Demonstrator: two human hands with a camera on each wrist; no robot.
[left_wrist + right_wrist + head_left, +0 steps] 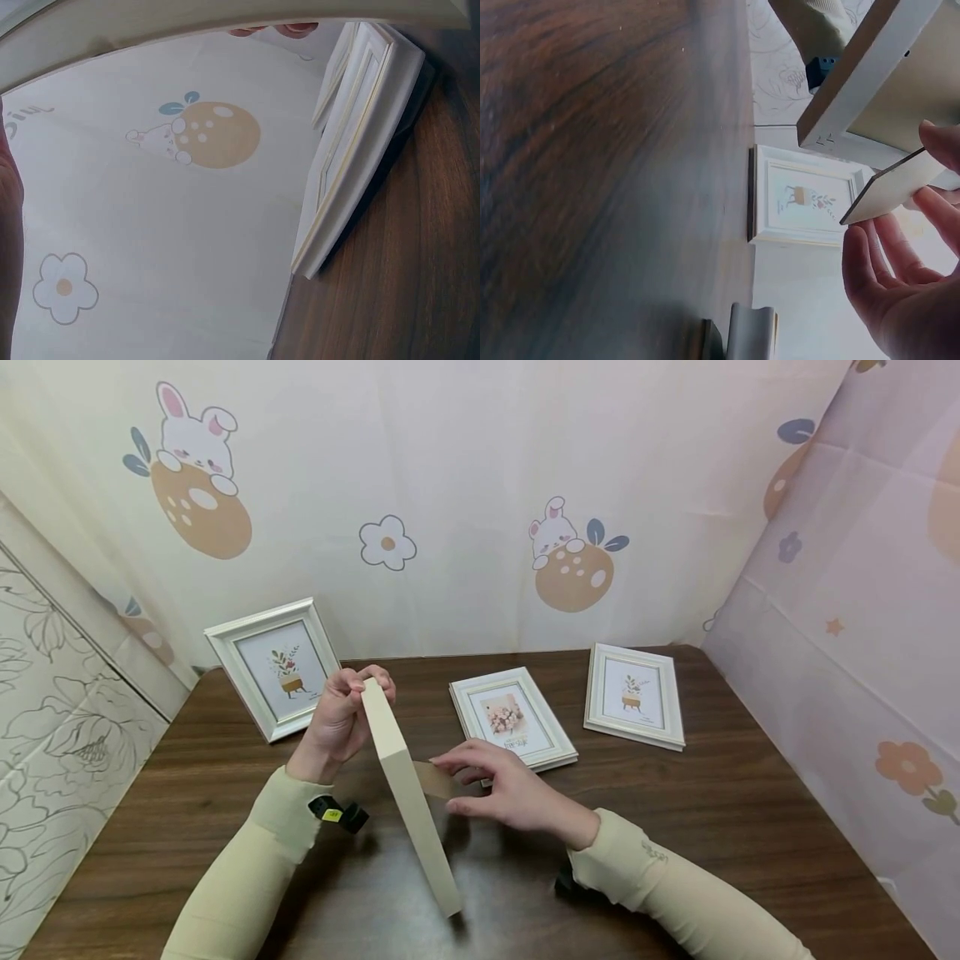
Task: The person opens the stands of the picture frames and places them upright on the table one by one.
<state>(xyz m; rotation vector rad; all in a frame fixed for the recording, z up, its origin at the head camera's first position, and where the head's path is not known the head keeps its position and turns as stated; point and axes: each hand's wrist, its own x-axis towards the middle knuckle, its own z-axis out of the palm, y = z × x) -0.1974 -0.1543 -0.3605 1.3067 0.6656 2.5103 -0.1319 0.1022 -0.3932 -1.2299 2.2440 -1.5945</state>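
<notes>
- Pale sleeves [236, 868] come up from below each grip, with a black wrist camera [341, 814] strapped just under the left one.
- A cream-edged picture frame [412, 806] hangs from the left grip [341, 718] — thumb and fingers pinching its top edge — and slants down from there toward the camera.
- The right grip [502, 785] is on the back side of that frame, its thumb and fingers pinching a thin beige panel [892, 187]; whether the panel is joined to the frame I cannot tell.
- Behind the left grip, a white frame with a potted-plant picture [277, 668] stands tilted, partly covered by that hand.
- Just beyond the right grip, a white frame with a pink-flower picture [517, 718] sits on the desk, its near edge partly hidden by the fingers.
- Farther off, beyond the right grip and to its right, is another white frame with a plant picture [633, 693], well apart from the hand.
- Under both grips spreads the dark wooden desk [697, 827].
- Past everything, facing the grips, hangs a pale curtain [465, 452] — rabbits, round orange fruit and flowers printed on it.
</notes>
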